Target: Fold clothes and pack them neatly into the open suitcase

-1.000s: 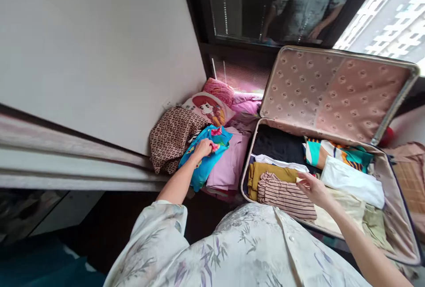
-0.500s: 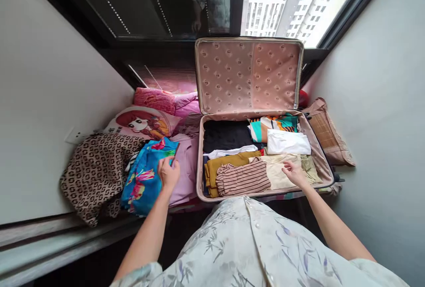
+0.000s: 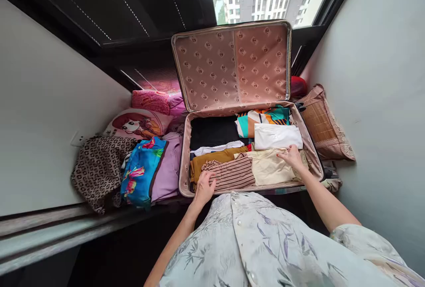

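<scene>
black garment [image 3: 212,131]: lower edge under white layer
red object [image 3: 298,86]: mostly behind suitcase lid [image 3: 232,63]
left hand [image 3: 204,187]: fingertips' grip unclear

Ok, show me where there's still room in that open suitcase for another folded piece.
The suitcase base is crowded edge to edge. The lowest patch is the black garment at back left, bordered by the teal patterned top and white strip. The left hand and right hand cover the front row.

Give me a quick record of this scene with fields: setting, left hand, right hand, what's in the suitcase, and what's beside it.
setting: open suitcase by a window
left hand: resting on striped top
right hand: on cream garment
also inside: black garment, white folded piece, mustard garment
beside it: blue floral cloth, lilac clothes, cartoon pillow
</scene>
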Available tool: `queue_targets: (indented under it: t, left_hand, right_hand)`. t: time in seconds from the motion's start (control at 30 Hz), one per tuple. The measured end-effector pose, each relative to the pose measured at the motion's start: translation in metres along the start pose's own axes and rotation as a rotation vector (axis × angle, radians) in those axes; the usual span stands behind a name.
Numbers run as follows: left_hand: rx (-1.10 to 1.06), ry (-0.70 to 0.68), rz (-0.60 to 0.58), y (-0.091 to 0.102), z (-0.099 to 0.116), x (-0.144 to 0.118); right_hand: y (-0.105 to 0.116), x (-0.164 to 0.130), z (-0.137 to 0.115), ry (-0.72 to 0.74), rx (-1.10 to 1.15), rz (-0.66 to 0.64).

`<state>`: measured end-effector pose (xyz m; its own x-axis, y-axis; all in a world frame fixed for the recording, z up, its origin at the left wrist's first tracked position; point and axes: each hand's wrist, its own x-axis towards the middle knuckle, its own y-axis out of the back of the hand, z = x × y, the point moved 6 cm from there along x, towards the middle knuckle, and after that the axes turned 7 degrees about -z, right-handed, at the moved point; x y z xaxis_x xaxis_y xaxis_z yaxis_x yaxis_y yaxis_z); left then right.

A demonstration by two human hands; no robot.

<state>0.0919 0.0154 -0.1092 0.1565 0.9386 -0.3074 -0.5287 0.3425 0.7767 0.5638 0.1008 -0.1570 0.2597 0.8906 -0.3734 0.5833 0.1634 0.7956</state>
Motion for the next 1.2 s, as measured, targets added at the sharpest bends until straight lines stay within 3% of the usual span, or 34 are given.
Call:
queue_targets:
  t: [0.13,0.3,0.47,0.57,0.7,0.87,0.93,1.03,1.1,1.2]
  left_hand:
    - [0.22,0.033,-0.044,-0.008,0.01,0.012]
    - [0.405,-0.124,-0.224,-0.033,0.043,0.045]
    - [0.537,0.014,-0.335,-0.046,0.05,0.077]
    - [0.565,0.023,-0.457,-0.05,0.053,0.081]
    - [0.523,-0.088,-0.524,-0.044,0.063,0.071]
    - [0.402,-0.125,-0.599,-0.018,0.064,0.068]
    - [0.422,-0.095,-0.578,-0.007,0.057,0.077]
    - [0.514,-0.038,-0.425,0.007,0.041,0.097]
    - [0.55,-0.009,-0.344,0.008,0.032,0.11]
    - [0.596,0.026,-0.351,0.0,0.024,0.124]
  right_hand:
    - [-0.012,-0.006,0.023,-0.035,0.158,0.032]
    - [-0.01,-0.007,0.025,-0.041,0.144,0.021]
    - [-0.011,-0.02,0.017,-0.046,0.026,-0.045]
    - [-0.019,-0.027,0.02,-0.081,-0.016,-0.108]
    - [-0.028,-0.027,0.03,-0.111,-0.006,-0.208]
    - [-0.035,-0.02,0.034,-0.07,0.046,-0.326]
    - [-0.035,-0.019,0.034,-0.065,0.047,-0.306]
    - [-0.037,-0.018,0.033,-0.055,0.065,-0.287]
    - [-0.037,-0.018,0.032,-0.057,0.073,-0.276]
    - [-0.036,-0.018,0.029,-0.054,0.127,-0.283]
